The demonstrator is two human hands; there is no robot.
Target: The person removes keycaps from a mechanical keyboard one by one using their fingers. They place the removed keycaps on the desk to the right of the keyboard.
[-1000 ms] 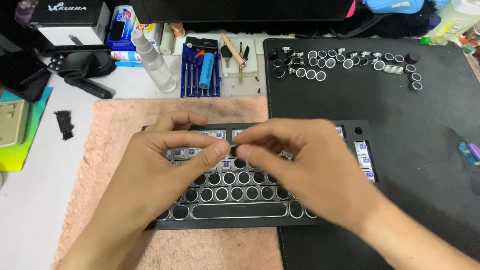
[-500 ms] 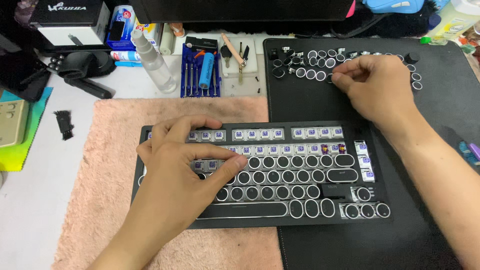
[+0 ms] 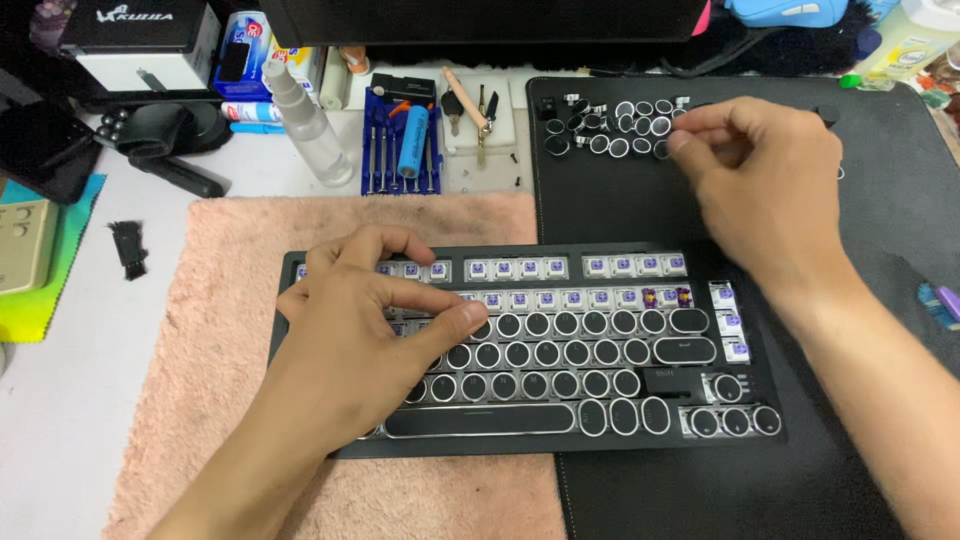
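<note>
Under left hand keyboard; right hand over loose keycaps

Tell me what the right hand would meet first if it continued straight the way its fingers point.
Probably the loose round keycaps on the black mat; the right hand has fingertips pointing left, right beside them.

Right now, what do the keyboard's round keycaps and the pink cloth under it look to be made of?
The round keycaps look like glossy black plastic with shiny silver rims, possibly metal-plated; the rims catch light. The pink cloth looks like soft, fuzzy fabric, likely a towel, with a matte, napped surface. The left hand rests on the keyboard; the right hand is at the loose caps.
</note>
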